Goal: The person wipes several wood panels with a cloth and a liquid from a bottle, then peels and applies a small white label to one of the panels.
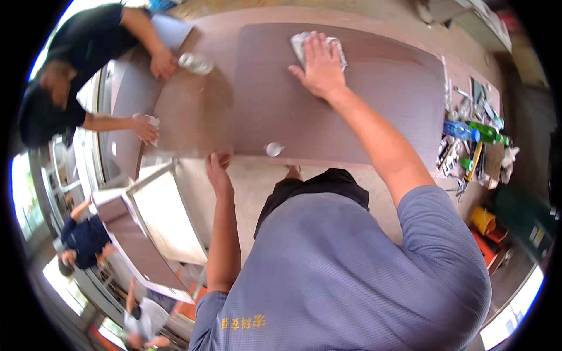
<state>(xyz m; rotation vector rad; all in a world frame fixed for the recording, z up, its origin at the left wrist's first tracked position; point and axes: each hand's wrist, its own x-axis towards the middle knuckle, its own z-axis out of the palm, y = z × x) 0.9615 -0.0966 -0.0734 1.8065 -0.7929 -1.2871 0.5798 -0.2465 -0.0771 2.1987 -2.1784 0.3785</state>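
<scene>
My right hand (322,69) lies flat with its fingers stretched out on a crumpled white cloth (298,45). It presses the cloth against a wide brown panel (351,111) near the panel's far edge. My left hand (219,172) is at the near edge, by the panel's left corner, with its fingers curled on the edge. Between my hands, close to the near edge, stands a small round white thing (273,149), perhaps a cap or cup. Across to the left, a co-worker has one hand at a clear bottle (196,64) and the other on a white cloth (154,123).
Tools and bottles, one a blue bottle (461,130), crowd the table's right end. A second brown panel (130,228) lies on a stand at lower left, with two more people beside it. A dark green bin (524,219) stands at right.
</scene>
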